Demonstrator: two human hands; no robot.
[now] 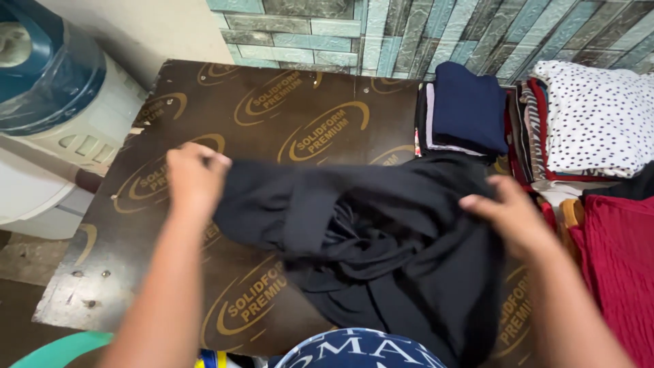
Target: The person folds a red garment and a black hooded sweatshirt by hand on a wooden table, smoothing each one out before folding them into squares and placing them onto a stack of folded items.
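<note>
Pinching the black garment (pixel 368 238) at opposite edges, your left hand (pixel 194 178) and right hand (pixel 514 218) have fingers closed on cloth; pull it taut, flat on the table (pixel 272 109).

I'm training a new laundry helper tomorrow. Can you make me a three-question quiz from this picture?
1. True or false: both hands grip the black garment.
2. What lies right behind the black garment, near the wall?
A. a folded navy cloth
B. a green towel
C. a pair of shoes
3. Fill in: the cloth at the board's far right corner is white with black ____.

Key:
1. True: the left hand pinches its left edge, the right hand its right side.
2. A, the folded navy cloth.
3. Dots, on the spotted cloth, beside the brown board.
</note>
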